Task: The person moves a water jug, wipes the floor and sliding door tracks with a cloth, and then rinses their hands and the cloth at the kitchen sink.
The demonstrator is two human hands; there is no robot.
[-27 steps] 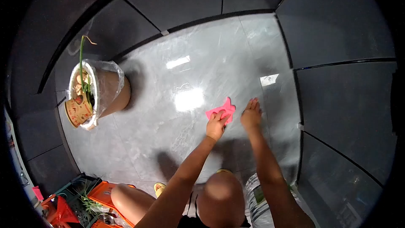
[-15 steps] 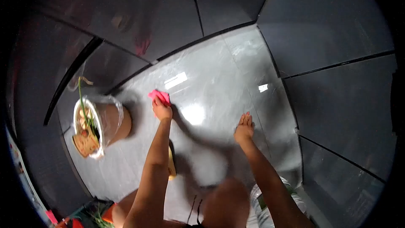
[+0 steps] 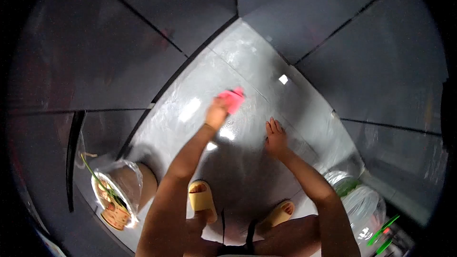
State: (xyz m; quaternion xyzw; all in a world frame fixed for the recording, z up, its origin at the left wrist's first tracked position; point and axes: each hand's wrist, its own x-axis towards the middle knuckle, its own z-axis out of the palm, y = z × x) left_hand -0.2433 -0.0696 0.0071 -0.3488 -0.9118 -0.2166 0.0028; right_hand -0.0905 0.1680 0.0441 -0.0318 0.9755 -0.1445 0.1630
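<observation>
My left hand (image 3: pixel 217 114) presses a pink cloth (image 3: pixel 232 100) against the grey tiled floor (image 3: pixel 247 66); hand and cloth are slightly blurred. To its right, my right hand (image 3: pixel 275 137) is over the floor with its fingers stretched out and nothing in it. A shiny patch of floor shows between the two hands.
A brown bin (image 3: pixel 145 181) lined with clear plastic, holding food scraps and a green stalk, stands at the lower left. Clear plastic bags (image 3: pixel 359 204) lie at the lower right. Dark panels (image 3: pixel 190 9) border the floor. Yellow slippers (image 3: pixel 202 200) are on my feet.
The view has turned toward the corner between the dark panels. My left hand has carried the cloth left, then back right. The bin now appears lower, and both slippers show.
</observation>
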